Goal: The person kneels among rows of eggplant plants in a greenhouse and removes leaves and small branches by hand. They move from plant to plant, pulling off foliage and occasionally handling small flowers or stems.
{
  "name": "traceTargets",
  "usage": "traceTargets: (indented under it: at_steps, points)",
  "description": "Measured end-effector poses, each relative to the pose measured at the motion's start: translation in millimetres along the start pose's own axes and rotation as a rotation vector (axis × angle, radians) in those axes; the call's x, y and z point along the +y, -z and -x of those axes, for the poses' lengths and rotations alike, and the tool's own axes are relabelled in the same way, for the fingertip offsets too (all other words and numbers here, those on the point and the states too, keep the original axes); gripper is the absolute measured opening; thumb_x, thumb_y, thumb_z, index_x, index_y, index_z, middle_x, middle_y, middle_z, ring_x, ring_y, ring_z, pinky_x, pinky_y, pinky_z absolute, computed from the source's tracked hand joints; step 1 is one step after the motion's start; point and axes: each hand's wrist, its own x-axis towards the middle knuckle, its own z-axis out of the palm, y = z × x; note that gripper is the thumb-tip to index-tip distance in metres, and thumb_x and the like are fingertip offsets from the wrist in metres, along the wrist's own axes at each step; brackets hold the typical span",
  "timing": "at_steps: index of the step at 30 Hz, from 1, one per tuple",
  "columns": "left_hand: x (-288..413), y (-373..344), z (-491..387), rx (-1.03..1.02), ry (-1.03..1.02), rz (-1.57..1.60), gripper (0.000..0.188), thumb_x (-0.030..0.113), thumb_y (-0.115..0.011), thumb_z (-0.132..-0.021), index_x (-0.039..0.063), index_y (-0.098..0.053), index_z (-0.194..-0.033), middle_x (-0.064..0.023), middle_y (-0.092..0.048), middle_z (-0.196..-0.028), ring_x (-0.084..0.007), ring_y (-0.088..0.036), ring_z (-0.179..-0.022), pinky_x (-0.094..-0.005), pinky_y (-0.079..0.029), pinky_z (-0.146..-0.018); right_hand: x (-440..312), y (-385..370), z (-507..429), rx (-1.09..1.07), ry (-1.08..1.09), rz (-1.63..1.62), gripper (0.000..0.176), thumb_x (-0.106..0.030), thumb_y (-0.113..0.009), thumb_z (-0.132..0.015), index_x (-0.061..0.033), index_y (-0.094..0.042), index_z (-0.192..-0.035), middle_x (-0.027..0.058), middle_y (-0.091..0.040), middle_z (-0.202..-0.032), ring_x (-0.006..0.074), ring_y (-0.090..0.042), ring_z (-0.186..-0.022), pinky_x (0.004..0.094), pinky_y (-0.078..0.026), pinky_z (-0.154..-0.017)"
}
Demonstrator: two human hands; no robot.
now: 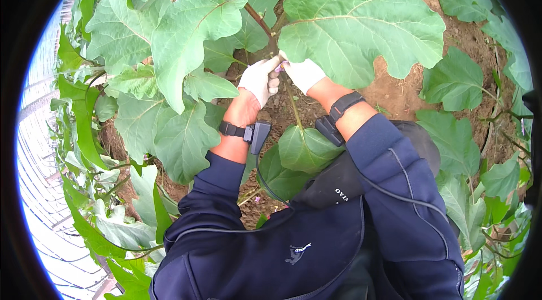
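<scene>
Both my hands, in white gloves, meet at the middle of an eggplant plant, just below where its brown-purple stem point(259, 18) forks. A small purple eggplant flower point(280, 67) shows between the fingertips. My left hand point(259, 79) has its fingers curled, with thumb and forefinger pinched at the flower. From the other side, my right hand point(304, 74) pinches at the same flower; a broad green leaf point(360, 20) covers part of this hand. Exactly which part of the flower each fingertip grips is hidden. A thin green stalk point(293, 103) runs down below the hands.
Large eggplant leaves point(190, 33) crowd the left, and another leaf point(305, 147) lies close below my wrists. Brown soil point(394, 92) shows between plants. Black wrist devices point(259, 137) with cables are strapped to both forearms. More plants point(455, 79) stand at right.
</scene>
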Motion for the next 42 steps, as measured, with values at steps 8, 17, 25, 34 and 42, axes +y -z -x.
traceTargets:
  at_steps: [8, 17, 25, 34, 42]
  points:
    - [0.6, -3.2, 1.9, 0.004, -0.057, -0.06, 0.028, 0.032, -0.074, -0.101, 0.008, -0.064, -0.112, 0.0, -0.059, -0.087, -0.0137, -0.059, -0.066, -0.0282, -0.045, -0.054, 19.8, -15.2, 0.5, -0.019, -0.047, -0.054, 0.036, -0.035, -0.052, -0.108, -0.0085, -0.066, -0.127, 0.0264, -0.072, -0.113, 0.0465, -0.068, -0.103, 0.0512, -0.053, -0.089]
    - [1.7, -7.9, 9.7, 0.037, -0.104, -0.09, 0.027, 0.032, -0.074, -0.101, 0.007, -0.066, -0.108, -0.0019, -0.064, -0.093, -0.0175, -0.067, -0.074, -0.0318, -0.056, -0.064, 26.4, -21.0, 0.7, 0.026, 0.06, -0.028, 0.033, -0.032, -0.051, -0.108, -0.0062, -0.067, -0.123, 0.0253, -0.072, -0.112, 0.0444, -0.068, -0.103, 0.0491, -0.053, -0.089]
    - [-0.4, -0.1, -0.5, 0.005, -0.069, -0.031, 0.017, 0.026, -0.072, -0.102, 0.01, -0.065, -0.103, -0.0036, -0.069, -0.095, -0.0241, -0.072, -0.085, -0.0368, -0.059, -0.072, 9.3, -7.1, -1.1, 0.003, -0.015, -0.012, 0.031, -0.026, -0.048, -0.109, -0.0063, -0.066, -0.124, 0.0237, -0.073, -0.108, 0.0433, -0.069, -0.098, 0.0487, -0.055, -0.085]
    - [-4.5, 2.5, -5.4, 0.028, -0.081, -0.013, 0.027, 0.03, -0.07, -0.103, 0.004, -0.064, -0.108, -0.008, -0.07, -0.099, -0.0265, -0.074, -0.087, -0.0392, -0.06, -0.074, -4.5, 14.1, 0.3, -0.052, 0.058, 0.294, 0.031, -0.025, -0.045, -0.108, -0.0097, -0.067, -0.124, 0.0219, -0.074, -0.105, 0.0429, -0.071, -0.094, 0.0498, -0.058, -0.083]
    - [-4.2, 2.4, -7.5, 0.016, -0.068, 0.026, 0.027, 0.029, -0.066, -0.106, 0.003, -0.064, -0.114, -0.0106, -0.073, -0.103, -0.0259, -0.074, -0.087, -0.0385, -0.06, -0.073, -20.6, 24.6, -2.1, -0.166, -0.138, 0.255, 0.036, -0.029, -0.042, -0.111, -0.0094, -0.067, -0.127, 0.0252, -0.071, -0.115, 0.0423, -0.069, -0.104, 0.0502, -0.056, -0.092]
